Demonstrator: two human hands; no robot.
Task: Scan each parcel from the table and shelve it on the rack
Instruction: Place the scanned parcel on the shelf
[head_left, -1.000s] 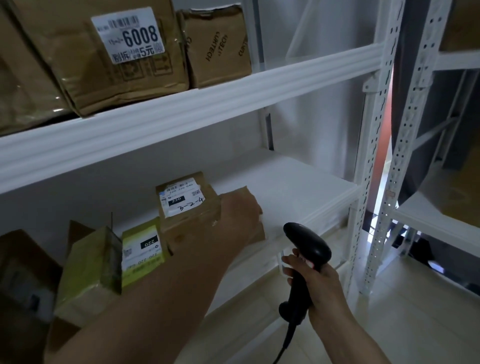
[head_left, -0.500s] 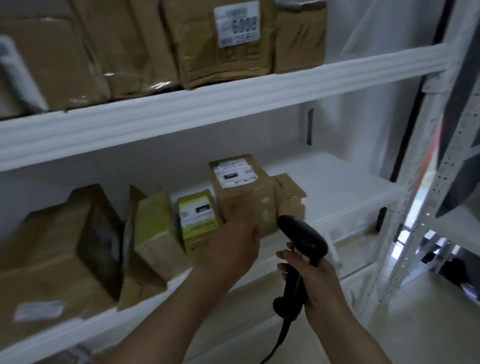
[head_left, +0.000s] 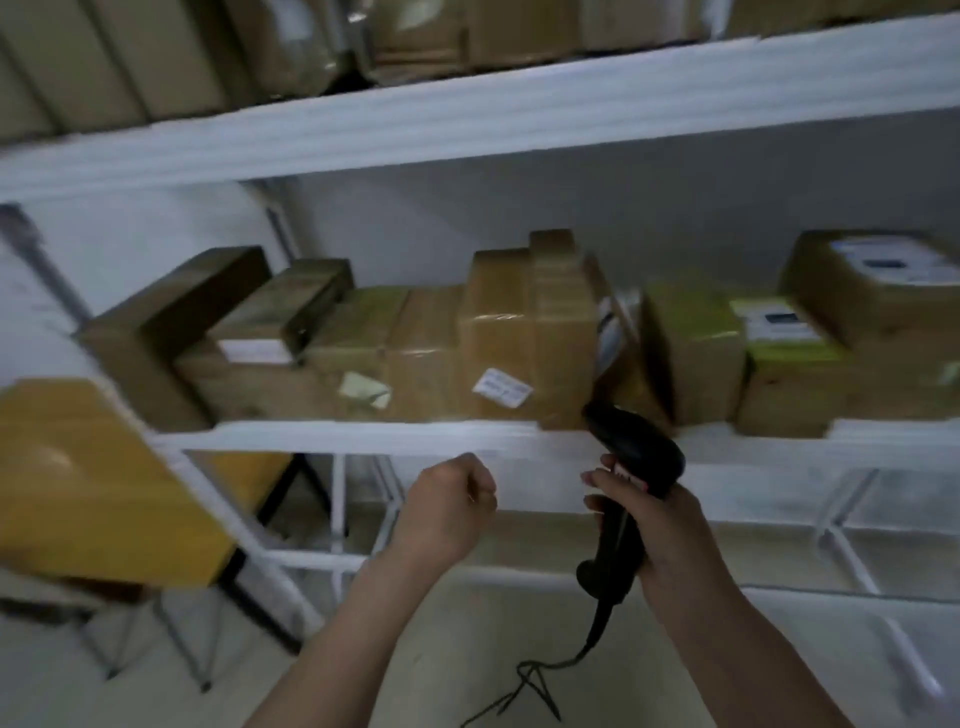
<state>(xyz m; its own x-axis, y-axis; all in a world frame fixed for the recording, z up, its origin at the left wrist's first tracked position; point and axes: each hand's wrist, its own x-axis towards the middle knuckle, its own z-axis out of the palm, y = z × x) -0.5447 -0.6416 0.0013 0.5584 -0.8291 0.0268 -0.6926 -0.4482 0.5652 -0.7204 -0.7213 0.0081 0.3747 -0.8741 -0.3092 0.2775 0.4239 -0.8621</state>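
The left hand (head_left: 447, 506) hangs in front of the rack (head_left: 467, 130), below the edge of its middle shelf (head_left: 363, 439), with the fingers curled into a loose fist that holds nothing. The right hand (head_left: 660, 525) grips the handle of the black scanner (head_left: 631, 467), fingers wrapped round it, with the scanner head raised to the shelf edge. No parcel is in either hand; the shelved parcels (head_left: 519, 338) stand in a row on the middle shelf, several touching one another, and more sit on the shelf above. The yellow table (head_left: 88, 483) stands at the left, just beside the rack; whether parcels wait on it cannot be told from this blurred view. Risk, as a judgement: the scanner cable (head_left: 540, 670) trails in a slack loop towards the floor and could snag on the rack's lower bars or on a table leg during a turn towards the table. The scanner head is close to the parcels at the shelf edge, so a careless swing could knock one askew. Several labels face upward or away, which could hinder later checks. The rack is white metal with perforated uprights; the wall behind is pale, the floor light, and the lighting dim.
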